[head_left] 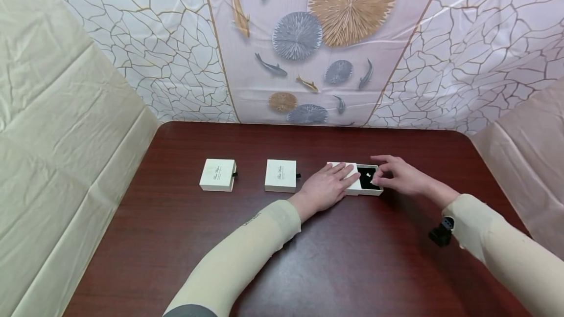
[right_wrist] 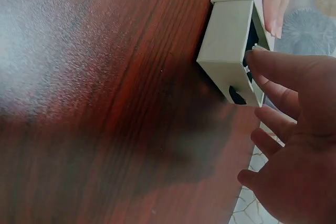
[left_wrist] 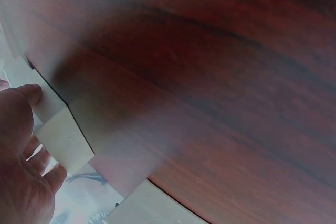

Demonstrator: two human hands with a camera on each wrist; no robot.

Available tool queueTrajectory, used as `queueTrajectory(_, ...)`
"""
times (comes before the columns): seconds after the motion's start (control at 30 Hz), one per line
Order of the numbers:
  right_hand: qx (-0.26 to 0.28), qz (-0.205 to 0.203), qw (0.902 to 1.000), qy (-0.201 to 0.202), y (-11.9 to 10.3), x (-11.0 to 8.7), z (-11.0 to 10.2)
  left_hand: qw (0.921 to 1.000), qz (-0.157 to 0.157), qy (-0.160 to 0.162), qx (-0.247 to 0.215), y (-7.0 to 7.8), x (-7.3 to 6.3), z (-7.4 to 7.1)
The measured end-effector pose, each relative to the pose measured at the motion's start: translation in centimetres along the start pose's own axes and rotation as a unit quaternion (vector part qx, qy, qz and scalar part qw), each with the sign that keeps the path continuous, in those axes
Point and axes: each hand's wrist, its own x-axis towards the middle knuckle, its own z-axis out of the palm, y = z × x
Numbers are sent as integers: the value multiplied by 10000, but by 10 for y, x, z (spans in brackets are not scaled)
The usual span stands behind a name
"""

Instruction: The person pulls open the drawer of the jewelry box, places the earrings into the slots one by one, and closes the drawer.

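Observation:
A white sliding box (head_left: pixel 353 189) lies on the table with its drawer (head_left: pixel 372 192) pulled out to the right, showing a black insert (head_left: pixel 365 185). My left hand (head_left: pixel 325 187) lies across the outer sleeve, fingers over the top and thumb on the near side. Over the drawer, my right hand (head_left: pixel 398 176) pinches a small shiny jewelry piece (right_wrist: pixel 255 47) between thumb and forefinger, its exact kind too small to tell. Another small bright piece (head_left: pixel 368 174) sits on the insert. In the right wrist view the remaining right fingers are spread beside the drawer end.
Two closed white boxes stand in a row to the left, a middle box (head_left: pixel 280 176) and a far-left box (head_left: pixel 218 175), each with a black pull tab on its right side. The dark red-brown table (head_left: pixel 304 258) meets a patterned cloth (head_left: pixel 299 87) at the back.

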Motion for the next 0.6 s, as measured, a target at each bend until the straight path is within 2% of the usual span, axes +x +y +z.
queueTrajectory(0.27,-187,59,9994,-293,-3,10,0,10000,13,49,31,0,1,1)
queueTrajectory(0.6,-232,115,9986,-454,-4,14,0,10000,12,27,61,0,1,1)
